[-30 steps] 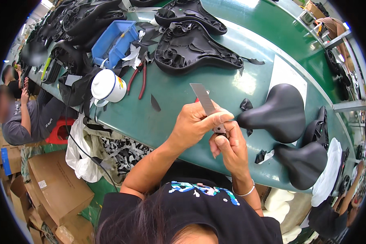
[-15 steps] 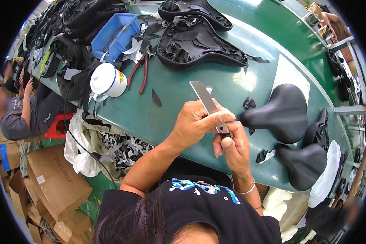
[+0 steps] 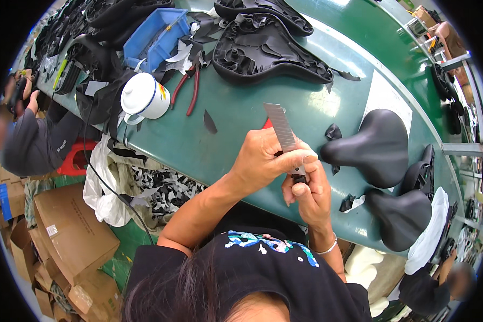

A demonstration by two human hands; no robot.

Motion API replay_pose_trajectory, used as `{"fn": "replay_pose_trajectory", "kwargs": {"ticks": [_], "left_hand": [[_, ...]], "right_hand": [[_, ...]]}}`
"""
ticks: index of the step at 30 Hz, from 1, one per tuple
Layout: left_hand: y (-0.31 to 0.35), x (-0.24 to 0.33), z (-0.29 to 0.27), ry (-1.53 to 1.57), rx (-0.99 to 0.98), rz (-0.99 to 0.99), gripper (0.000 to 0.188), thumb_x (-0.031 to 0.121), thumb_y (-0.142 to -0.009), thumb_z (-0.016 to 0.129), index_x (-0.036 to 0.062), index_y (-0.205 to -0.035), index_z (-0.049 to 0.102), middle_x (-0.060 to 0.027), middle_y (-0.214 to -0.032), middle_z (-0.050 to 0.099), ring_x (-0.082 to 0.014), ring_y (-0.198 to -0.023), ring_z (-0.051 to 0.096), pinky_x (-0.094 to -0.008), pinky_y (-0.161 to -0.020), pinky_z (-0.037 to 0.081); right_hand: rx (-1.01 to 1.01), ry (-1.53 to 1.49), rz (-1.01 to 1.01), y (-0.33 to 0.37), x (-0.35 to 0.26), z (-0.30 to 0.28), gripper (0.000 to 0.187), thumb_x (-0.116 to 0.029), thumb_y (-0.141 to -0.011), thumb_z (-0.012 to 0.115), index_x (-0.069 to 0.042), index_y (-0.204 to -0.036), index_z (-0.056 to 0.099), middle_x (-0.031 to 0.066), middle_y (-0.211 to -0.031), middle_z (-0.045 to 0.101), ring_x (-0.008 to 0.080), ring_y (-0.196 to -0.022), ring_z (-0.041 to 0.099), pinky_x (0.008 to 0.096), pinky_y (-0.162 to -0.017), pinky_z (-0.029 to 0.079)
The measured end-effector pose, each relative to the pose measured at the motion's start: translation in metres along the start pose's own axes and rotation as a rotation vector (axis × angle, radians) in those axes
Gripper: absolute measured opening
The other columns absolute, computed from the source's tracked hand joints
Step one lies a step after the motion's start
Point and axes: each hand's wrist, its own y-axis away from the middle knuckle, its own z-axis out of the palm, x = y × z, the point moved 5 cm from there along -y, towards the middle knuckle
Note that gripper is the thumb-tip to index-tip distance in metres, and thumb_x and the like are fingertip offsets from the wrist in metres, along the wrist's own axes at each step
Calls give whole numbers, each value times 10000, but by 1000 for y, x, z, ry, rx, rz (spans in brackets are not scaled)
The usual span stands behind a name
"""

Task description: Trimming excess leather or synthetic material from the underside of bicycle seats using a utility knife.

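Note:
A long grey snap-off knife blade (image 3: 280, 126), scored across its face, points up and away between my hands over the near part of the table. My left hand (image 3: 258, 158) is closed around it, thumb pressed across the metal. Below, my right hand (image 3: 312, 196) pinches the lower end, where a small black piece (image 3: 299, 178) shows. A bit of something red (image 3: 267, 124) sticks out behind my left fingers; the rest of it is hidden. Right of my hands lies a smooth black bicycle saddle (image 3: 373, 147), with another black saddle (image 3: 400, 217) nearer me.
Red-handled pliers (image 3: 193, 94) lie beside a white enamel mug (image 3: 145, 96) and a blue bin (image 3: 155, 40). Upturned saddles (image 3: 268, 51) sit at the back. Black scraps (image 3: 210, 122) dot the green table (image 3: 198, 155). Cardboard boxes (image 3: 75, 231) stand lower left; a person (image 3: 35, 139) sits left.
The blade has turned so its scored face shows, and its tip has shifted slightly right. Both hands keep their hold. More red shows behind my left hand.

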Motion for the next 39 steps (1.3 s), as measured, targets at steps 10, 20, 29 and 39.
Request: {"fn": "replay_pose_trajectory", "kwargs": {"ticks": [10,20,29,39], "left_hand": [[7,-21,-17,-288,136,-88,447,389,-767,743,37,-1022,638,-72,-966,583,-132,-708,561,-259,-595,459],[28,-74,-39,84,150,-566,329,188,-753,747,42,-889,485,-25,-832,562,-42,-690,525,-193,-606,427],[19,-59,0,-927,355,-428,661,408,-696,780,16,-1088,420,-167,-964,598,-371,-785,620,-455,-672,481],[-21,-68,29,-906,187,-496,725,358,-703,764,-38,-1183,392,-213,-1058,590,-391,-864,625,-463,-765,495]], "right_hand": [[290,-167,142,-1,-1,-24,245,-260,-990,454,-30,-919,495,35,-628,507,74,-500,417,220,-460,351],[379,49,217,27,4,-38,233,-222,-979,468,-27,-869,532,7,-596,474,65,-485,386,211,-454,319],[469,66,168,41,13,-43,230,-228,-980,473,-42,-862,543,-3,-596,475,50,-481,385,189,-441,286],[589,-69,137,53,17,-47,235,-245,-979,480,-44,-864,520,-1,-588,452,59,-482,366,193,-441,278]]}}
